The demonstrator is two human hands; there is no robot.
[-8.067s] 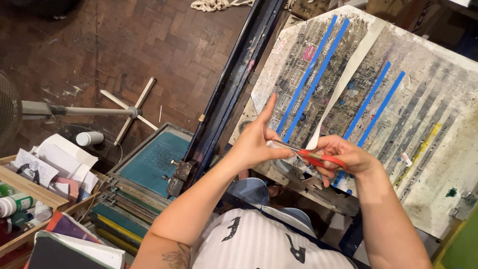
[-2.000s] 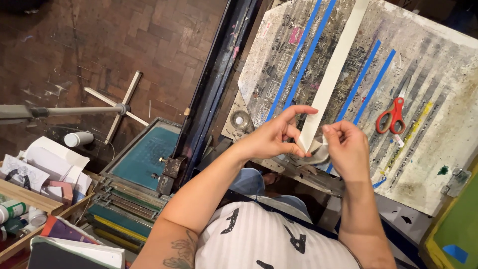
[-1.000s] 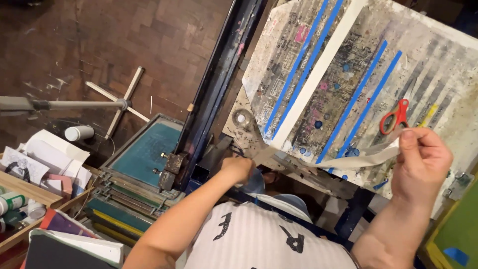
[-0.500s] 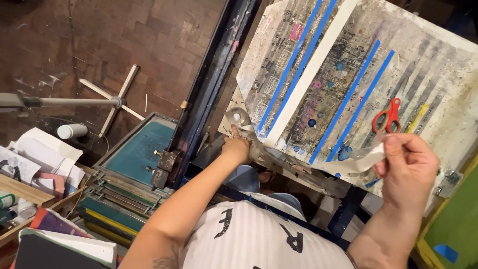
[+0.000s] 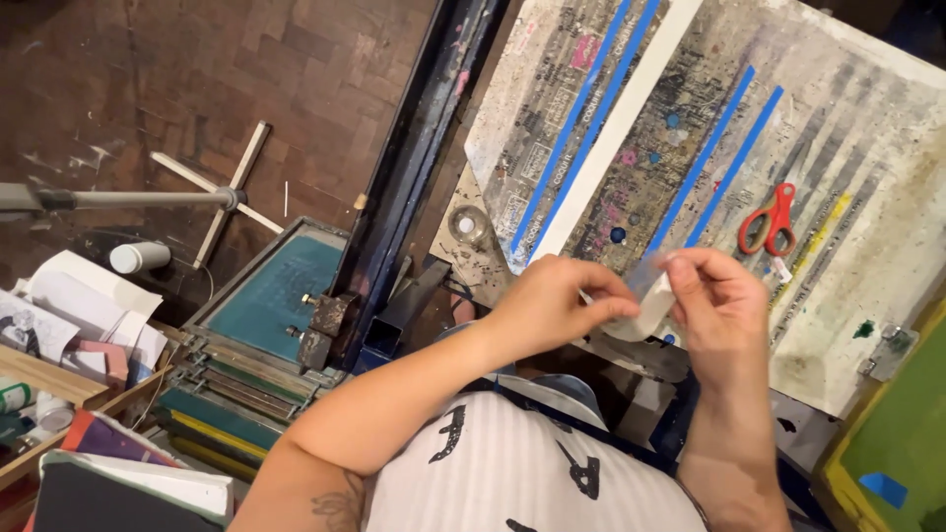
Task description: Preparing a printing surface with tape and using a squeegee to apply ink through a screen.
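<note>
Both hands meet over the near edge of an ink-stained board (image 5: 867,246): the left hand (image 5: 552,310) and right hand (image 5: 719,310) pinch a pale strip of tape (image 5: 645,313) between fingertips. Red scissors (image 5: 769,219) lie at the right hand's 1 o'clock. Blue tape stripes (image 5: 729,163) and a white band (image 5: 616,128) run diagonally at 12 o'clock.
</note>
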